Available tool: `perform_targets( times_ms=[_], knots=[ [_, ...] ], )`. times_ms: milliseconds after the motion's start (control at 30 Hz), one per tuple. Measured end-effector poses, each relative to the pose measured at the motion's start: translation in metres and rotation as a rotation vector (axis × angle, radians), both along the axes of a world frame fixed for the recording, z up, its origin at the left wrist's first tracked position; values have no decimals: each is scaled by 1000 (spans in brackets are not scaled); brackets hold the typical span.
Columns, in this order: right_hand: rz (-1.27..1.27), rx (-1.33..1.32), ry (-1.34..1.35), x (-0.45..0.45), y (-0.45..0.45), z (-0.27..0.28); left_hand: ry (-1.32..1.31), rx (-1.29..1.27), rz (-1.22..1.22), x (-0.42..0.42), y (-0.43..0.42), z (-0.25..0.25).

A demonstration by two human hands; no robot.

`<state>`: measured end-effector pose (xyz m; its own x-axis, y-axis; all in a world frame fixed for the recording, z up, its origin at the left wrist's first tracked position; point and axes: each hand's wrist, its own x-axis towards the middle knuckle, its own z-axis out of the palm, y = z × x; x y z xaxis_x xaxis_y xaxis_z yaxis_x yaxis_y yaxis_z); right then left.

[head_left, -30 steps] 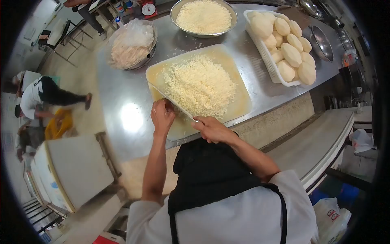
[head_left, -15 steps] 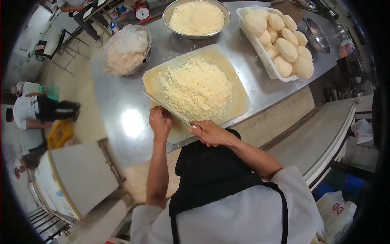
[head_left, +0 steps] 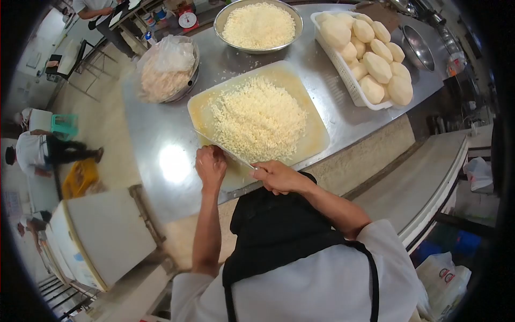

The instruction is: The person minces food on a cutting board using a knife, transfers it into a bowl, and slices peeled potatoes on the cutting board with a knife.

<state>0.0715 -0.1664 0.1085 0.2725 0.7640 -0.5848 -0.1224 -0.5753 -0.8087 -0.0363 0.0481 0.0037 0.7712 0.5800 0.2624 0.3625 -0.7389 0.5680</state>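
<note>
My right hand (head_left: pixel 278 176) is wrapped round the handle of a long knife (head_left: pixel 225 149). The blade slants up and left across the near-left part of a yellowish cutting board (head_left: pixel 316 126). Against the near side of the blade, my left hand (head_left: pixel 211 166) has its fingers curled down; whatever they hold is hidden. Beyond the knife, a large heap of finely chopped pale pieces (head_left: pixel 260 118) covers the middle of the board.
A metal bowl (head_left: pixel 219 33) of chopped pieces stands behind the board. Left of it is a bowl with a plastic bag (head_left: pixel 174 56). Peeled potato-like vegetables (head_left: pixel 377 67) fill a white basket (head_left: pixel 343 75) at right. Beside it sits a metal bowl (head_left: pixel 418 48). Other people (head_left: pixel 35 150) are at far left.
The knife's tip has shifted slightly right and toward me. My hands stay in nearly the same places. At left, a person in the background has moved slightly.
</note>
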Motion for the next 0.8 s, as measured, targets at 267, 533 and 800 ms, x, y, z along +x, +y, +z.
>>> perform_targets(
  times_ms=[267, 533, 800],
  knots=[
    [-68, -58, -6, 9, 11, 20, 16, 5, -40, 18, 11, 7],
    [10, 38, -10, 0, 4, -1, -8, -54, 5, 19, 9, 6],
    [3, 93, -89, -1, 1, -7, -72, 6, -73, 12, 14, 0]
  ],
)
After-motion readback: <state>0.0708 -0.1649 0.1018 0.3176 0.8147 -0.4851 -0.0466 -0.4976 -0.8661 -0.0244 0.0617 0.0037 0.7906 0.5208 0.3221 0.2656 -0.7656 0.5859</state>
